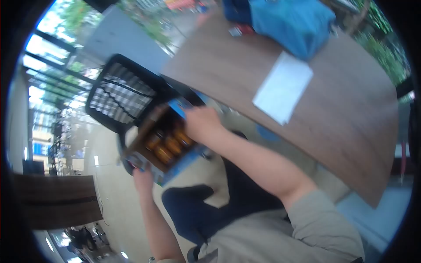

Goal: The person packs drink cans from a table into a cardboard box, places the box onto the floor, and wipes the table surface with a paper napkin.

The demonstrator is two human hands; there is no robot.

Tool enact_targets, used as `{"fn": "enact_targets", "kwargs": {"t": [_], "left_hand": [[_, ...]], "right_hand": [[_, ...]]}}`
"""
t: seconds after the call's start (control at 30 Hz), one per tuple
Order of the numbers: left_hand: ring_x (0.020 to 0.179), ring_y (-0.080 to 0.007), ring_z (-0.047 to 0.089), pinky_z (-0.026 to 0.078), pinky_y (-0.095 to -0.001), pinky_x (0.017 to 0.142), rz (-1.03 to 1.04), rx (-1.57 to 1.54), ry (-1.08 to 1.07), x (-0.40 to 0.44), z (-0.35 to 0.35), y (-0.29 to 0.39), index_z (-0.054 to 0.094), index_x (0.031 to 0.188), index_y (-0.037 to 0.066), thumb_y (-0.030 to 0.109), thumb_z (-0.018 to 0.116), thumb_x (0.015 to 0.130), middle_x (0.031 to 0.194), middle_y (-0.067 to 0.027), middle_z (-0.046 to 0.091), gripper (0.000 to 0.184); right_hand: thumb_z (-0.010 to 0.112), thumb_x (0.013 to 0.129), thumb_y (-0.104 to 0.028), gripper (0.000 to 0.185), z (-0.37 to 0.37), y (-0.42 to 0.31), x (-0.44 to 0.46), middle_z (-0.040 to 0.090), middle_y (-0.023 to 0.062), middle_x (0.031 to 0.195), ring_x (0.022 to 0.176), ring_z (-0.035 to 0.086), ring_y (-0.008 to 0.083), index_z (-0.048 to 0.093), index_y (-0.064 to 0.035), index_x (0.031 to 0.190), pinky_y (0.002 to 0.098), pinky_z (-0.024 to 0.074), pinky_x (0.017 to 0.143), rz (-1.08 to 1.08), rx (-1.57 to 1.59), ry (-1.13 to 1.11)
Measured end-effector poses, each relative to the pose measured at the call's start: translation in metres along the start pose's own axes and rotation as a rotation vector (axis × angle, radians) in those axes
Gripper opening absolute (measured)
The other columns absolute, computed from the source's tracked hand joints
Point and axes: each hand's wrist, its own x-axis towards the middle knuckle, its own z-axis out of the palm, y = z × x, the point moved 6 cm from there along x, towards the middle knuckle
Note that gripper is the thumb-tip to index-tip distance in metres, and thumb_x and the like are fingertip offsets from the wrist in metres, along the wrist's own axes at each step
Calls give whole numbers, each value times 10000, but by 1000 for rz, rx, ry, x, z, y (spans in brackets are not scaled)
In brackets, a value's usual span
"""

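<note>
Gripping the open box (179,165) of amber contents (171,145) from opposite sides, right hand (202,123) nearer the bench (337,114), left hand (143,177) farther from it, box held between them beside the bench, long axis too blurred to call.

Brown table (346,109), pale glossy floor (125,206)

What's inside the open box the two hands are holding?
Several amber bottle-like items sit in the box, too blurred to identify. They cover the bottom beneath them, and the right hand hides part of the rim.
</note>
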Motion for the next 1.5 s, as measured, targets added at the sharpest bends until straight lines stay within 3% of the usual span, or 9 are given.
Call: {"fn": "enact_targets", "kwargs": {"t": [0.1, 0.13, 0.2, 0.23, 0.27, 0.3, 0.37, 0.77, 1.5], "left_hand": [[1363, -463, 583, 446, -508, 1143, 157, 128, -14, 46, 12, -33, 569, 1499, 10, 609, 643, 982, 1425, -281, 647, 795], [1350, -464, 590, 452, -501, 1136, -20, 273, -85, 31, 3, -9, 621, 1452, 5, 656, 615, 976, 1401, -285, 661, 806], [1305, -451, 619, 460, -473, 1118, 48, 170, -108, 58, 11, -37, 626, 1438, -29, 639, 681, 948, 1407, -271, 666, 830], [1285, -416, 640, 459, -456, 1113, 69, 140, -76, 45, 8, -24, 605, 1442, -67, 591, 704, 957, 1424, -268, 659, 824], [1066, -271, 721, 566, -397, 897, 125, -78, -56, 50, 16, -31, 670, 1337, -83, 336, 697, 1034, 1188, -217, 750, 518], [1040, -216, 713, 577, -351, 858, 104, -359, -82, 71, 27, -59, 628, 1386, -80, 272, 706, 1033, 1225, -179, 730, 505], [1046, -231, 716, 575, -356, 890, 48, -357, -125, 66, 29, -59, 593, 1421, -79, 290, 714, 1026, 1278, -170, 715, 554], [1099, -247, 711, 559, -359, 953, 8, -323, -98, 45, 26, -43, 571, 1449, -81, 313, 734, 1009, 1323, -172, 699, 613], [1148, -260, 701, 538, -365, 1003, -18, -276, -94, 40, 24, -39, 543, 1474, -91, 372, 756, 989, 1350, -184, 689, 703]], "right_hand": [[680, 911, -218, 240, 6, 7, 6, 774, 178, 1038, 1031, 760, 340, 795, -54, 1042, 460, 608, 878, -1, -19, -52], [686, 894, -218, 234, 8, 11, 7, 788, 179, 1033, 1013, 772, 328, 812, -68, 1023, 452, 613, 867, 3, -10, -123], [695, 905, -260, 289, 15, 15, 10, 808, 130, 1115, 1051, 782, 291, 828, -102, 1107, 421, 613, 868, 16, -79, -177], [687, 920, -259, 315, 13, 13, 6, 804, 110, 1173, 1074, 779, 278, 819, -120, 1169, 421, 604, 877, -14, -115, -175], [678, 934, -254, 336, 11, 12, 2, 793, 114, 1220, 1111, 770, 269, 805, -135, 1221, 420, 587, 905, 5, -110, -201], [678, 951, -264, 340, 15, 12, 3, 792, 109, 1216, 1107, 765, 268, 798, -140, 1244, 407, 562, 902, 15, -137, -226], [725, 952, -298, 413, 20, 14, 0, 778, 97, 1260, 1136, 734, 258, 765, -151, 1336, 427, 519, 858, 10, -153, -274], [704, 1000, -315, 391, 12, 21, -11, 775, 94, 1226, 1047, 742, 224, 747, -151, 1352, 348, 526, 827, -37, -219, -279], [721, 990, -320, 360, 17, 23, -8, 784, 88, 1186, 1019, 741, 217, 776, -132, 1292, 348, 532, 824, -27, -214, -274]]}}
